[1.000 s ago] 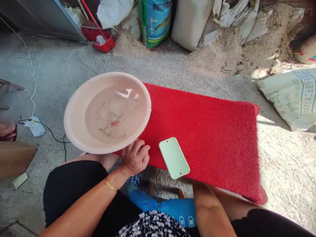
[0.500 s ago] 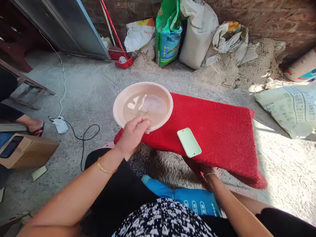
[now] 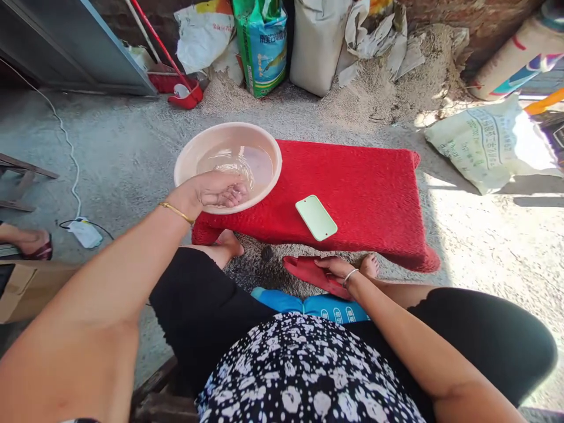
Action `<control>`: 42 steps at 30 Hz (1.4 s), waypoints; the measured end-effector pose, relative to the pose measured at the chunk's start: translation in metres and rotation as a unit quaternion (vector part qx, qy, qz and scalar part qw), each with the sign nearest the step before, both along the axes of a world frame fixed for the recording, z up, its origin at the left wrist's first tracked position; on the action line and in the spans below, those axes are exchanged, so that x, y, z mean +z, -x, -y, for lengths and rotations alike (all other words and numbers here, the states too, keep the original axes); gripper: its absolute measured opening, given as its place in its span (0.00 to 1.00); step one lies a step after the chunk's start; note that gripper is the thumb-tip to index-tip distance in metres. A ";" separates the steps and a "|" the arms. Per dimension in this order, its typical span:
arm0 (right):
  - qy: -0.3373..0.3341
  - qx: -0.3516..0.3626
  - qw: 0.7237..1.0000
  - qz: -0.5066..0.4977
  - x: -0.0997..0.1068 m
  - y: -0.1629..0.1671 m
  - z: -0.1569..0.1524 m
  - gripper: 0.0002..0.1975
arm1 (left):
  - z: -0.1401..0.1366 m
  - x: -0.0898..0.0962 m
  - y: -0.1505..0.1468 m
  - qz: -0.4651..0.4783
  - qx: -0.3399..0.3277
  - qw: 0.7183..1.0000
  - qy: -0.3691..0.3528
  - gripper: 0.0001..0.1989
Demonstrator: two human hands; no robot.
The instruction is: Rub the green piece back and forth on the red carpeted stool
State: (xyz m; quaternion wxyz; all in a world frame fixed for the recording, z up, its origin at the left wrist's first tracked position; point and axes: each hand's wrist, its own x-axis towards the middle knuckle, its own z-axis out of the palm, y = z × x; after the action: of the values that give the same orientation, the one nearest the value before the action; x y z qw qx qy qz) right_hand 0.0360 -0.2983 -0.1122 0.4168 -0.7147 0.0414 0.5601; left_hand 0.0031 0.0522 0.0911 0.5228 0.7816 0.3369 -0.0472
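Note:
My left hand [image 3: 222, 189] is over the near side of a pale pink basin [image 3: 184, 154] of water. Its fingers are curled together into a cup and look wet, with no solid thing seen in them. Rippled water [image 3: 258, 167] lies just past the fingers. Low in front of the bench, my right hand [image 3: 337, 268] grips a red slipper [image 3: 304, 271], its fingers partly hidden by it. My bare right foot [image 3: 369, 265] is beside that hand. A light green soap dish [image 3: 316, 217] lies on the red cloth [image 3: 352, 182] covering the bench.
A blue bag-like thing [image 3: 282, 301] is between my legs. Sacks [image 3: 264, 53], a red dustpan [image 3: 187, 94] and spilled grain-like material [image 3: 365, 94] line the brick wall. At left are a cardboard box [image 3: 37, 288], a power strip [image 3: 85, 232] and another person's foot [image 3: 30, 241].
My left hand has lowered to the water, which now ripples. My right hand has come out from under the bench edge with the red slipper. The view has shifted right and down.

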 end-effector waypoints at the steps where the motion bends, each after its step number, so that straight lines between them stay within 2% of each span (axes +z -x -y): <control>1: -0.005 -0.009 1.000 -0.009 -0.002 0.000 -0.002 0.11 | 0.013 0.012 0.003 -0.046 -0.030 0.998 0.043 0.12; 3: -0.015 -0.026 0.999 -0.023 -0.005 -0.001 -0.003 0.12 | 0.048 0.027 0.011 -0.114 -0.108 0.976 0.153 0.16; 5: -0.024 -0.033 0.999 -0.032 -0.006 -0.002 -0.004 0.13 | 0.094 0.023 0.021 -0.135 -0.165 0.957 0.195 0.17; 6: -0.028 -0.034 0.998 -0.034 -0.007 -0.002 -0.004 0.13 | 0.117 0.012 0.027 -0.142 -0.185 0.951 0.203 0.15; 8: -0.033 -0.031 0.998 -0.032 -0.009 -0.001 -0.004 0.14 | 0.159 -0.023 0.039 -0.169 -0.225 0.943 0.179 0.15; 9: -0.033 -0.028 0.999 -0.029 -0.010 -0.001 -0.003 0.15 | 0.176 -0.044 0.045 -0.160 -0.233 0.949 0.136 0.15; 11: -0.030 -0.022 0.999 -0.017 -0.014 0.000 -0.001 0.16 | 0.196 -0.086 0.055 -0.115 -0.294 0.948 0.031 0.12; 14: -0.026 -0.010 1.000 0.004 -0.021 -0.001 0.004 0.17 | 0.197 -0.132 0.067 -0.087 -0.283 0.947 -0.123 0.12; 17: -0.037 0.012 0.999 0.017 -0.026 -0.005 0.007 0.16 | 0.177 -0.156 0.071 -0.115 -0.246 0.945 -0.181 0.14; 19: -0.059 0.037 0.998 0.012 -0.027 -0.008 0.006 0.15 | 0.162 -0.168 0.071 -0.118 -0.258 0.945 -0.163 0.18; 23: -0.107 0.091 0.990 -0.006 -0.023 -0.009 -0.001 0.14 | 0.148 -0.195 0.072 -0.066 -0.345 0.933 -0.072 0.35; 27: -0.127 0.142 0.982 0.005 -0.019 -0.005 -0.014 0.15 | 0.163 -0.217 0.076 0.031 -0.394 0.919 -0.015 0.44; 31: -0.125 0.191 0.972 0.050 -0.016 -0.001 -0.028 0.13 | 0.177 -0.225 0.077 0.082 -0.404 0.911 0.022 0.48; 34: -0.098 0.221 0.965 0.104 0.004 0.005 -0.029 0.09 | 0.179 -0.229 0.080 0.061 -0.389 0.919 0.006 0.44; 36: -0.068 0.260 0.944 0.191 0.033 0.010 -0.021 0.07 | 0.178 -0.233 0.082 0.029 -0.366 0.930 -0.023 0.38; 39: -0.069 0.315 0.869 0.375 0.094 0.015 -0.009 0.08 | 0.176 -0.238 0.083 -0.013 -0.316 0.946 -0.068 0.30; 40: -0.074 0.291 0.845 0.443 0.114 0.013 -0.007 0.10 | 0.175 -0.238 0.082 -0.017 -0.300 0.951 -0.079 0.29; 42: -0.051 0.197 0.792 0.575 0.141 0.006 -0.010 0.14 | 0.173 -0.238 0.080 -0.008 -0.270 0.958 -0.094 0.27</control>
State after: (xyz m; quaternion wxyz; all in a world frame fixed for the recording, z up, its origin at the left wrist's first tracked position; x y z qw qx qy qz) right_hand 0.0299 -0.2880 0.0292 0.2799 -0.8754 -0.3764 0.1171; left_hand -0.0766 -0.1213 -0.1473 0.4120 0.8887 0.1205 -0.1612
